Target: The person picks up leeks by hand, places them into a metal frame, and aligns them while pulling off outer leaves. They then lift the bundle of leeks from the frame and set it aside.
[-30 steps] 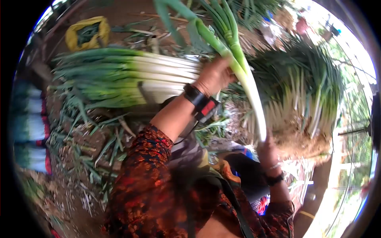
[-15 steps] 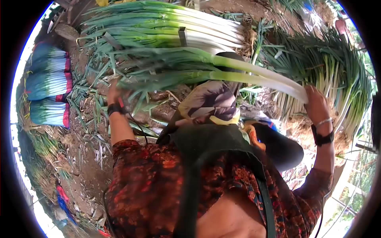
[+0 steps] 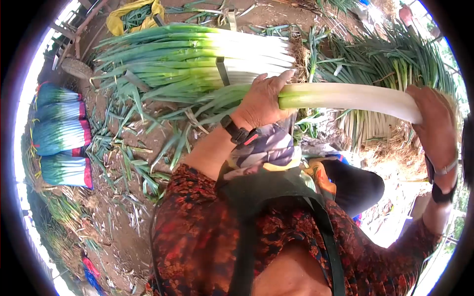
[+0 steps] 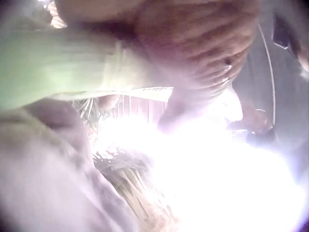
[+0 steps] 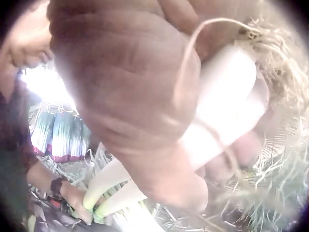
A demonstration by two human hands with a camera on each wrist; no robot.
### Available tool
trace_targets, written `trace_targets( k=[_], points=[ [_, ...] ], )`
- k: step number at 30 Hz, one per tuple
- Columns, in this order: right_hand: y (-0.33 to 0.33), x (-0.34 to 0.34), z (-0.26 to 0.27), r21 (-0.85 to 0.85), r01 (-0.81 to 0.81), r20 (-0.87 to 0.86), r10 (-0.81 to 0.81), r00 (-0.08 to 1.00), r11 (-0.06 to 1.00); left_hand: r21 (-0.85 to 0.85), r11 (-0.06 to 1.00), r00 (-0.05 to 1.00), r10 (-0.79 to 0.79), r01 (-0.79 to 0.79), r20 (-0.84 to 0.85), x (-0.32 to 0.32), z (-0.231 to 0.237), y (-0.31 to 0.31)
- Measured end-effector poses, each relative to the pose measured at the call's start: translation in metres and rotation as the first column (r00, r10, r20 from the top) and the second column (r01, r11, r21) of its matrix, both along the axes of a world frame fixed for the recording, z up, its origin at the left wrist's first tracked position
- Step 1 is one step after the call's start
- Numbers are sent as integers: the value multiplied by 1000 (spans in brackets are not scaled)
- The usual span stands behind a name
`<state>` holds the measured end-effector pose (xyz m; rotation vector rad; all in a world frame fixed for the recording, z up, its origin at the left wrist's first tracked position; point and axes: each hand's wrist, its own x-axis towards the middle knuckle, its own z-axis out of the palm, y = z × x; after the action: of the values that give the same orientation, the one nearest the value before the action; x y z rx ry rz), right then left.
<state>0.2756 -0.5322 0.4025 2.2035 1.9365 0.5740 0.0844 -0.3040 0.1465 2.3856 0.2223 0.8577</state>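
Note:
In the head view my left hand (image 3: pixel 264 101) grips a pair of leeks (image 3: pixel 345 96) where the white shank turns green. Their leaves trail off to the left behind that hand. At the far right, my right hand (image 3: pixel 437 118) holds the white root end. The right wrist view shows two thick white shanks (image 5: pixel 227 92) in the right hand's curled fingers, with thin roots hanging about them. Farther off in that view, the left hand (image 5: pixel 77 200) is around both stalks. Strong glare washes out much of the left wrist view, where a pale green shank (image 4: pixel 53 67) lies under the palm.
A row of cleaned leeks (image 3: pixel 197 54) lies beyond the left hand, between metal uprights (image 3: pixel 222 71). Rooted leeks (image 3: pixel 395 64) are heaped at right. Tied bundles (image 3: pixel 64 133) stand at left, a yellow sack (image 3: pixel 116 22) behind. Leaf scraps (image 3: pixel 133 167) litter the ground.
The leeks swung from steeply slanted to nearly level. My left hand let go, swept left along the leaves, then came back to the shanks. My right hand moved to the right with the root end.

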Motion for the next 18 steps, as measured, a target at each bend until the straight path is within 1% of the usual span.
trace_targets(
  k=[1,4,5,6,7,8,9,10,11,12,13,14,15,16,17,18],
  points=[
    [-3,12,-3,-17,12,-21,-12,1000,1000,-56,998,1000,-23,23,1,5,0,7],
    [2,23,-29,8,5,-173,-4,985,1000,-43,999,999,25,-26,-34,-4,-6,15],
    [11,22,-42,11,-40,-158,41,987,999,-28,997,997,74,-74,3,-11,-6,20],
    [21,25,-61,55,-117,-163,124,979,992,59,991,991,120,-116,-67,-22,-4,30],
    [35,33,-84,39,-129,-284,135,949,991,150,977,976,172,-152,-132,-37,-1,42],
    [51,41,-106,-5,-145,-326,135,936,989,149,974,956,202,-172,-212,-52,8,54],
    [68,42,-127,12,-190,-323,184,928,982,151,969,929,231,-193,-289,-67,14,66],
    [89,44,-151,43,-231,-473,224,852,972,239,937,910,317,-257,-267,-84,13,80],
    [111,40,-167,32,-264,-489,246,837,964,247,925,851,366,-289,-376,-99,33,88],
    [133,35,-182,26,-261,-535,234,812,965,344,880,831,442,-328,-338,-112,49,97],
    [157,32,-200,116,-318,-498,332,801,941,397,842,768,514,-366,-383,-123,63,108],
    [182,28,-218,192,-312,-504,366,782,930,497,784,728,578,-371,-369,-129,81,118],
    [208,26,-231,283,-339,-539,441,718,897,588,721,672,643,-368,-368,-133,95,130],
    [232,22,-237,304,-315,-554,436,709,899,659,661,634,690,-357,-349,-131,109,140],
    [258,21,-249,343,-299,-610,453,650,891,734,600,602,726,-320,-331,-132,115,161],
    [282,21,-258,362,-275,-600,448,663,891,764,568,574,750,-306,-328,-121,124,174]
  ],
)
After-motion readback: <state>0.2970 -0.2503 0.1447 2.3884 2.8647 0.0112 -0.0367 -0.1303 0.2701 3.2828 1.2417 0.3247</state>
